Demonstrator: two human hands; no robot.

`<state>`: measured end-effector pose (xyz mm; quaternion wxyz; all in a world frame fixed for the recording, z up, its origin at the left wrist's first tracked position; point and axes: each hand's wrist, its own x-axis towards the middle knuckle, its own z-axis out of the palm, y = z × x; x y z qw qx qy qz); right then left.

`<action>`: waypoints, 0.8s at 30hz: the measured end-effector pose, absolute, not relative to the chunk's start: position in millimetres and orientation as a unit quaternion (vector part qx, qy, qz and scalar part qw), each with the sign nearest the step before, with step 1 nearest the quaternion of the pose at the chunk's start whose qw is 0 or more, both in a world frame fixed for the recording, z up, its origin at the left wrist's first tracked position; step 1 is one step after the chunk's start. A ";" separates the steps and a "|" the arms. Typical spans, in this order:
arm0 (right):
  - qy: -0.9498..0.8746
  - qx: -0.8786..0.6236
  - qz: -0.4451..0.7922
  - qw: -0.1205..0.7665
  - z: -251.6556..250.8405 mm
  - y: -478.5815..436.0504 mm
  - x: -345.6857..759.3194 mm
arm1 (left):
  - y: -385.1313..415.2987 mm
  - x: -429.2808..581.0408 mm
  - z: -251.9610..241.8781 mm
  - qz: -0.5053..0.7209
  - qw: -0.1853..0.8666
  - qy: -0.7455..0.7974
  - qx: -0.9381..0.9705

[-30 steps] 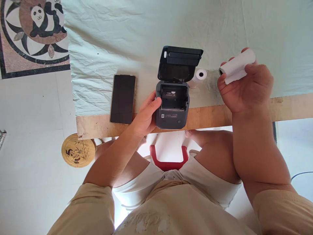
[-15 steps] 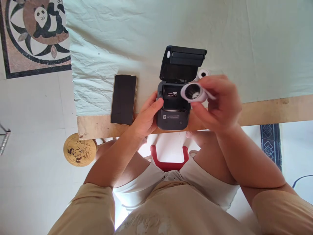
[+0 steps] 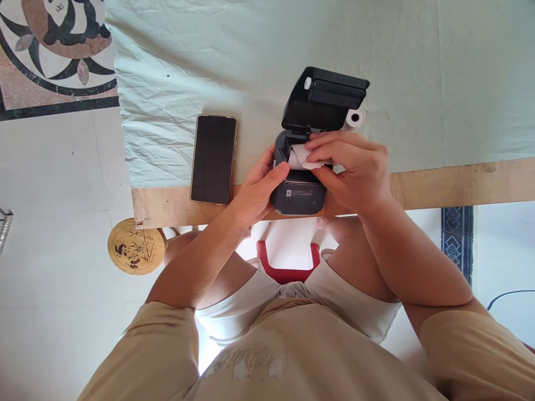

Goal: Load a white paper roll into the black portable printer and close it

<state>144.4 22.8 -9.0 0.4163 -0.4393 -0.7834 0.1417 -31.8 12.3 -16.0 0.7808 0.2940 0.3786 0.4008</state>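
A dark grey label printer (image 3: pixel 298 204) stands at the table's near edge, its black lid (image 3: pixel 330 94) swung up. My left hand (image 3: pixel 263 186) grips the printer's left side, thumb over the rim of the bay. In the bay lies a white paper roll (image 3: pixel 297 159), partly covered by my fingers. My right hand (image 3: pixel 353 167) comes from the right, its fingers closed on the roll. Behind that hand, a second small white roll (image 3: pixel 355 118) with a dark core lies on the cloth, partly hidden.
Left of the printer a smartphone (image 3: pixel 213 159) lies face up, screen dark. A pale green cloth (image 3: pixel 251 44) covers the table, leaving a bare wooden edge (image 3: pixel 438 178) in front. A round wooden stool (image 3: pixel 136 245) stands at lower left; a red frame (image 3: pixel 288 274) shows between the knees.
My right hand has lowered the paper roll from above the printer's right side into the open bay, turning it crosswise. My left hand keeps its hold on the printer.
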 end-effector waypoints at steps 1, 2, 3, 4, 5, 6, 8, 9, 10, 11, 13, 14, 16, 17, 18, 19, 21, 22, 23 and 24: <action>-0.780 -0.441 0.128 0.426 -8.5 22.9 143.5 | 12.3 -31.6 -16.2 0.401 0.779 0.382 0.294; -0.774 -0.448 0.110 0.434 -7.6 22.5 142.4 | 12.3 -31.3 -16.5 0.402 0.778 0.383 0.294; -0.766 -0.459 0.096 0.439 -6.5 21.6 141.1 | 12.3 -31.1 -17.0 0.404 0.778 0.382 0.293; -0.758 -0.470 0.087 0.445 -5.2 20.1 139.6 | 12.3 -31.0 -17.5 0.406 0.778 0.381 0.292; -0.751 -0.479 0.087 0.447 -4.1 18.2 138.0 | 12.3 -30.9 -18.0 0.410 0.778 0.378 0.290; -0.748 -0.481 0.094 0.446 -3.2 15.9 136.2 | 12.4 -31.0 -18.5 0.414 0.779 0.374 0.287; -0.761 -0.459 0.105 0.447 -2.2 11.3 132.6 | 12.4 -31.2 -19.2 0.420 0.782 0.363 0.283; -0.770 -0.440 0.104 0.450 -2.1 9.3 130.9 | 12.5 -31.4 -19.2 0.425 0.783 0.357 0.282; -0.780 -0.422 0.101 0.451 -2.2 7.7 129.4 | 12.6 -31.7 -19.2 0.430 0.783 0.353 0.279; -0.790 -0.406 0.097 0.450 -2.3 6.4 128.4 | 12.6 -31.9 -19.0 0.434 0.782 0.352 0.277; -0.803 -0.390 0.098 0.440 -2.5 5.2 127.9 | 12.8 -32.3 -18.4 0.440 0.776 0.358 0.274; -0.808 -0.387 0.104 0.432 -2.6 5.2 128.5 | 12.8 -32.6 -18.1 0.444 0.772 0.364 0.274; -0.806 -0.384 0.114 0.436 -3.0 5.8 130.9 | 12.9 -33.2 -17.7 0.446 0.764 0.375 0.278; -0.797 -0.388 0.118 0.448 -3.3 6.2 132.4 | 12.8 -33.6 -17.6 0.445 0.760 0.381 0.283; -0.784 -0.401 0.122 0.458 -3.7 6.6 134.0 | 12.7 -33.9 -17.5 0.443 0.756 0.387 0.288; -0.770 -0.418 0.126 0.465 -4.2 6.9 135.4 | 12.4 -34.2 -17.4 0.439 0.753 0.392 0.293; -0.748 -0.461 0.150 0.453 -5.1 6.8 137.5 | 11.7 -34.4 -17.1 0.435 0.751 0.393 0.303; -0.743 -0.478 0.172 0.435 -5.5 6.5 138.2 | 11.3 -34.3 -17.0 0.438 0.751 0.387 0.308; -0.740 -0.489 0.195 0.420 -5.8 6.1 138.7 | 10.9 -34.1 -16.8 0.443 0.751 0.377 0.312; -0.737 -0.493 0.218 0.408 -5.9 5.6 139.1 | 10.5 -33.8 -16.6 0.449 0.752 0.367 0.315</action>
